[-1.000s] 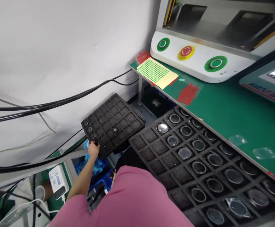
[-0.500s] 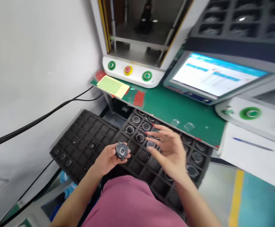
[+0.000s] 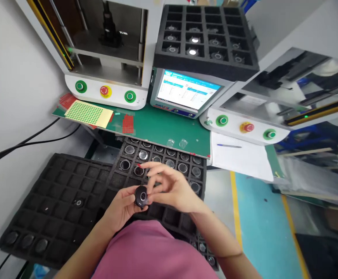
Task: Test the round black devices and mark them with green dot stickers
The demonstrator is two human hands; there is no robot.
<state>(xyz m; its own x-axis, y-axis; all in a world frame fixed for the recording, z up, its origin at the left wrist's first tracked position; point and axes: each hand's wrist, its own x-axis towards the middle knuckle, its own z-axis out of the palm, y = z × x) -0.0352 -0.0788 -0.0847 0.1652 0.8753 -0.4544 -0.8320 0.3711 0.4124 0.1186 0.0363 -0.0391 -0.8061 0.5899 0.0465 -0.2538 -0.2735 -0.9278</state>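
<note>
A round black smartwatch case (image 3: 141, 197) faces up with its back, a pale sensor ring showing in the middle. My left hand (image 3: 121, 207) is closed around its left side and lower edge. At the case's right edge, my right hand (image 3: 169, 188) pinches with thumb and fingertip, the other fingers raised and bent. Under the hands is a black foam tray (image 3: 116, 179) with square pockets, several holding round watch parts. A second foam tray (image 3: 59, 202) lies to the left, with a few round parts in its front row and a small watch case (image 3: 78, 202) near its middle.
A green bench (image 3: 145, 128) carries a sheet of green dots (image 3: 84, 113), red stickers (image 3: 128, 124) and a monitor (image 3: 186, 93). Another foam tray (image 3: 204, 62) sits above the monitor. Presses with buttons (image 3: 105, 91) stand either side. Paper (image 3: 238, 159) with a pen lies right.
My right hand has moved to the smartwatch case and now touches its edge. The case has turned in my left hand. The view has swung right.
</note>
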